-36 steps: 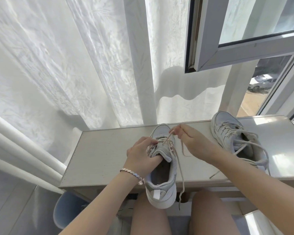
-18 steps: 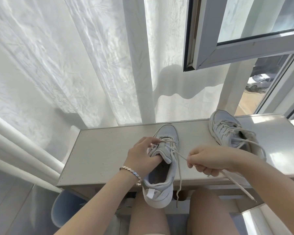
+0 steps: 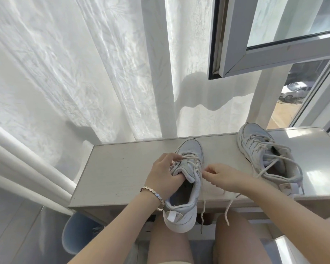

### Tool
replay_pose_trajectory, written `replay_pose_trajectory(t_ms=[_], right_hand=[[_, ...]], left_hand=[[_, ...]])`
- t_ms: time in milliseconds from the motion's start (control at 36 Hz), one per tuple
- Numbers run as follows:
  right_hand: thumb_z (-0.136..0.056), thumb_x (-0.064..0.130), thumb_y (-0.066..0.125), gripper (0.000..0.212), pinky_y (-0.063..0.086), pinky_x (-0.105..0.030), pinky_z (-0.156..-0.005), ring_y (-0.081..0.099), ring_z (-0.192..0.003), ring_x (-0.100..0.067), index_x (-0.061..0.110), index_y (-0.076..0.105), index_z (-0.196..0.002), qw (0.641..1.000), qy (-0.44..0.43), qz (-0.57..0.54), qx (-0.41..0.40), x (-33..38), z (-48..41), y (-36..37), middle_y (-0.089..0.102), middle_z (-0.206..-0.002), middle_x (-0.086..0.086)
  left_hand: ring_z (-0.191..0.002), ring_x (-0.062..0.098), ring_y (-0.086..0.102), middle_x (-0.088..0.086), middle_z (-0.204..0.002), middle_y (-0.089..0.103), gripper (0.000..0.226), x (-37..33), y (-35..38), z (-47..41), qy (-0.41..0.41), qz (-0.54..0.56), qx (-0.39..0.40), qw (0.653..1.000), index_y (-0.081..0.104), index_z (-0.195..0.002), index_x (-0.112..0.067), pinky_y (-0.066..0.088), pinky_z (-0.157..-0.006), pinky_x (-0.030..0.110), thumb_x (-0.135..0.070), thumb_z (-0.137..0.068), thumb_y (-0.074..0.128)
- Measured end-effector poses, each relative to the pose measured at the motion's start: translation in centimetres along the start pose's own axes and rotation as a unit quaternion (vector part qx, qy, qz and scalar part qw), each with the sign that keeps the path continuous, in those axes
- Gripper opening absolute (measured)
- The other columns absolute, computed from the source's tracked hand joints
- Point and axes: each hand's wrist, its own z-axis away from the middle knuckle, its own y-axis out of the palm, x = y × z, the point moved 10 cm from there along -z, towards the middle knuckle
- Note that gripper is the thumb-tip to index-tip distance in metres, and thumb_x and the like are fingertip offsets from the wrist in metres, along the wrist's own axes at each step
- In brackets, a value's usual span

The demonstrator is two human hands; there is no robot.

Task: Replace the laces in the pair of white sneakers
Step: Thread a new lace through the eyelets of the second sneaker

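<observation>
One sneaker [image 3: 179, 216] is lying on the ledge [image 3: 118, 168], heel overhanging; left hand [image 3: 162, 172] is gripping its tongue [image 3: 185, 169], right hand [image 3: 225, 178] is pinching its lace [image 3: 203, 201]; second sneaker [image 3: 255, 145] is sitting farther right

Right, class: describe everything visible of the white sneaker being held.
White low-top sneaker, leather-look, upright, toe toward the white curtain, heel with a white pull tab overhanging the near edge of the pale grey ledge. Its cream flat lace crosses the front eyelets; two loose ends dangle. The left hand grips its tongue; the right hand pinches the lace beside it.
</observation>
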Motion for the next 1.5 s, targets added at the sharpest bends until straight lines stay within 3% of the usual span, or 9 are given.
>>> replay_pose_trajectory(t_ms=[111, 250, 556, 778, 1056, 1167, 1306, 1417, 1500], right_hand=[[-0.099, 0.032, 0.038, 0.036, 0.038, -0.024, -0.067, 0.05, -0.072, -0.012, 0.013, 0.056, -0.075, 0.997, -0.027, -0.067, -0.024, 0.1, 0.1, 0.1, 0.051, -0.074, 0.0], [-0.097, 0.03, 0.044, 0.029, 0.038, -0.012, -0.059, 0.05, -0.061, 0.003, 0.009, 0.061, -0.087, 0.992, -0.054, -0.101, -0.047, 0.2, 0.2, -0.3, 0.056, -0.074, 0.003], [-0.097, 0.037, 0.042, 0.041, 0.049, -0.035, -0.094, 0.06, -0.081, -0.017, 0.007, 0.067, -0.085, 0.976, -0.052, -0.211, -0.021, 0.1, -0.1, -0.1, 0.066, -0.085, -0.006], [-0.089, 0.039, 0.058, 0.035, 0.049, -0.038, -0.088, 0.055, -0.076, -0.012, 0.004, 0.066, -0.09, 0.981, -0.063, -0.18, -0.04, 1.3, 0.2, -0.9, 0.061, -0.08, -0.003], [-0.1, 0.025, 0.039, 0.042, 0.049, -0.037, -0.087, 0.055, -0.065, -0.014, 0.011, 0.052, -0.062, 0.95, -0.102, -0.286, -0.068, 4.2, 3.4, -7.5, 0.057, -0.064, -0.001], [-0.099, 0.02, 0.036, 0.034, 0.053, -0.027, -0.069, 0.054, -0.059, -0.016, 0.009, 0.053, -0.072, 0.899, -0.151, -0.409, -0.036, 6.7, 5.6, -9.1, 0.053, -0.055, 0.0], [-0.099, 0.015, 0.036, 0.027, 0.058, -0.031, -0.074, 0.062, -0.061, -0.018, 0.007, 0.056, -0.083, 0.82, -0.201, -0.535, -0.043, 9.2, 6.3, -10.2, 0.059, -0.06, -0.003], [-0.1, 0.013, 0.035, 0.025, 0.058, -0.032, -0.077, 0.067, -0.067, -0.018, 0.006, 0.057, -0.09, 0.774, -0.208, -0.596, -0.05, 10.3, 5.8, -9.7, 0.065, -0.064, -0.004], [-0.1, 0.013, 0.036, 0.024, 0.059, -0.03, -0.066, 0.065, -0.061, -0.016, 0.007, 0.056, -0.09, 0.751, -0.194, -0.627, -0.067, 9.8, 5.3, -9.9, 0.062, -0.06, -0.002]], left_hand=[[-0.104, 0.01, 0.049, -0.023, -0.101, 0.049, 0.034, -0.2, 0.0, 0.1, -0.005, 0.002, -0.016, 1.0, 0.055, -0.1, -0.036, 0.047, -0.09, 0.035, -0.04, -0.067, 0.052], [-0.105, 0.011, 0.05, -0.021, -0.101, 0.049, 0.031, 0.0, -0.1, 0.1, -0.005, 0.003, -0.022, 1.0, 0.055, -0.1, -0.036, 0.047, -0.09, 0.035, -0.038, -0.069, 0.055], [-0.107, 0.011, 0.049, -0.027, -0.1, 0.047, 0.032, -0.1, -0.2, 0.2, -0.002, 0.01, -0.032, 0.999, 0.054, -0.098, -0.038, 0.047, -0.091, 0.036, -0.041, -0.066, 0.053], [-0.106, 0.01, 0.05, -0.029, -0.099, 0.046, 0.032, -0.4, -0.2, 0.3, 0.002, 0.006, -0.032, 0.999, 0.055, -0.1, -0.036, 0.047, -0.09, 0.035, -0.042, -0.068, 0.056], [-0.114, 0.012, 0.047, -0.019, -0.108, 0.046, 0.035, -0.6, -0.1, 0.4, -0.014, -0.001, 0.011, 1.0, 0.055, -0.113, -0.03, 0.041, -0.097, 0.029, -0.025, -0.079, 0.063], [-0.13, 0.005, 0.023, -0.012, -0.138, 0.026, 0.086, -2.4, 0.7, 1.6, -0.022, -0.036, 0.198, 0.979, 0.024, -0.144, -0.027, 0.023, -0.102, 0.021, -0.03, -0.062, 0.051], [-0.125, -0.002, 0.033, -0.019, -0.14, 0.035, 0.073, -7.8, -2.6, 2.0, 0.027, 0.132, 0.108, 0.985, 0.031, -0.132, -0.041, 0.03, -0.103, 0.02, -0.046, -0.064, 0.056], [-0.101, 0.001, 0.061, -0.008, -0.105, 0.067, 0.049, -10.3, -0.3, 2.8, 0.015, 0.246, 0.152, 0.957, 0.037, -0.136, -0.016, 0.046, -0.09, 0.015, -0.021, -0.091, 0.057], [-0.064, 0.01, 0.065, -0.009, -0.055, 0.055, 0.021, -10.8, 0.8, 3.5, 0.023, 0.273, 0.173, 0.946, 0.052, -0.116, -0.012, 0.052, -0.071, 0.019, -0.013, -0.096, 0.047]])
